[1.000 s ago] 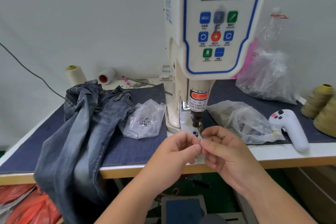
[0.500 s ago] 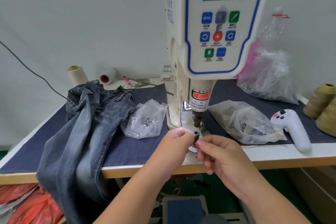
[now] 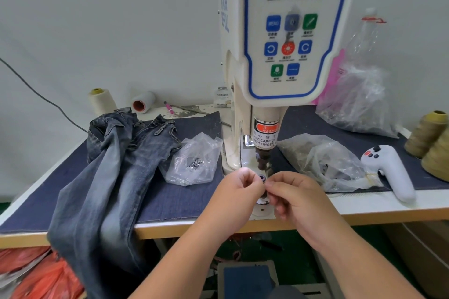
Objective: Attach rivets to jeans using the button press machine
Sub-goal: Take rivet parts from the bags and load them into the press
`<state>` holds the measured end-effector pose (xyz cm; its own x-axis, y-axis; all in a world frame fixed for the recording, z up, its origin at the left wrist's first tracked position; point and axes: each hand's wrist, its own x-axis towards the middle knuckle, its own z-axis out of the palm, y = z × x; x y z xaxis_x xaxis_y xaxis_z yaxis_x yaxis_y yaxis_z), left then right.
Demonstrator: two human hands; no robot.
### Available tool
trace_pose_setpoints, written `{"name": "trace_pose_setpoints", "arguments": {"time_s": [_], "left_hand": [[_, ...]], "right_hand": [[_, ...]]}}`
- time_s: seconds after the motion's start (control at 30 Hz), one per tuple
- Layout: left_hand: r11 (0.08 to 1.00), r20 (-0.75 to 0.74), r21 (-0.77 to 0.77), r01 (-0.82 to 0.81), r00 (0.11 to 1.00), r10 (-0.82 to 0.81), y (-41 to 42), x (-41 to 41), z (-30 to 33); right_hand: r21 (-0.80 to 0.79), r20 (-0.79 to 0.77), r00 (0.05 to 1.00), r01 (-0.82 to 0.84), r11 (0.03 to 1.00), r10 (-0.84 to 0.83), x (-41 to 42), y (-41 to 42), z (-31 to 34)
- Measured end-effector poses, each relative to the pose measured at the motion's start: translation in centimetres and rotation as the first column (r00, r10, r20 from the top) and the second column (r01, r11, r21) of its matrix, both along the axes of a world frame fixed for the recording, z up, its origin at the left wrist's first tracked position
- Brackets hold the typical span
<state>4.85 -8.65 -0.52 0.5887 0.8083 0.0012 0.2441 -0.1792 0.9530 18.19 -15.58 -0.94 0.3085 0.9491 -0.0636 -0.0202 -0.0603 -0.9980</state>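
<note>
At the lower left of the frame orange plastic bags [image 3: 36,274] lie under the table [image 3: 364,211], whose top is covered by a dark blue cloth. Toward the back, left of centre, a cream thread cone [image 3: 100,102] stands upright and a white roll [image 3: 143,104] with an orange core lies on its side just beside it. The jeans [image 3: 116,165] are bunched on the cloth at centre left, with one leg draped over the table's front edge and hanging down. To their right, touching the denim, lies a clear plastic bag [image 3: 194,160] with a small heap of metal rivets [image 3: 194,164] showing through it. The button press machine [image 3: 279,43] rises in the middle of the frame, its control panel facing the camera and its dark punch [image 3: 262,156] pointing down over the base. Directly below the punch the two hands meet: the left hand [image 3: 239,198] has its grip pressed together, thumb against curled fingers, on a small part too hidden to name; the right hand [image 3: 297,198] likewise pinches with thumb and forefinger at the same spot, where a small round dark piece [image 3: 262,178] shows between the fingertips. Right of the machine sits a crumpled clear bag [image 3: 323,160], then a white handheld controller [image 3: 388,170] near the table's front edge. A larger clear bag [image 3: 357,104] leans at the back, and olive thread cones [image 3: 430,138] stand at the far right.
</note>
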Motion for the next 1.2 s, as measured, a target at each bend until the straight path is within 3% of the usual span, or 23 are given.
{"name": "trace_pose_setpoints", "arguments": {"time_s": [0.37, 0.6, 0.9, 1.2], "left_hand": [[0.994, 0.033, 0.015, -0.11, 0.993, 0.11, 0.9, -0.9, -0.3], [0.996, 0.055, -0.004, -0.09, 0.994, 0.09, 1.1, -1.6, -0.6], [0.996, 0.065, -0.01, -0.089, 0.994, 0.09, 1.4, -2.2, -0.8], [0.983, 0.053, 0.028, -0.181, 0.982, 0.18, 4.3, -4.1, 0.0]], "right_hand": [[-0.039, -0.222, 0.967, 0.118, 0.992, -0.123, -0.1, 2.5, -0.2], [-0.059, -0.513, 0.852, 0.087, 0.994, -0.105, 0.1, 2.6, -0.2], [-0.05, -0.61, 0.788, 0.058, 0.997, -0.076, -0.2, 2.0, 0.0], [-0.064, -0.844, 0.533, 0.019, 0.998, -0.064, -1.5, 0.3, 0.7]]}}
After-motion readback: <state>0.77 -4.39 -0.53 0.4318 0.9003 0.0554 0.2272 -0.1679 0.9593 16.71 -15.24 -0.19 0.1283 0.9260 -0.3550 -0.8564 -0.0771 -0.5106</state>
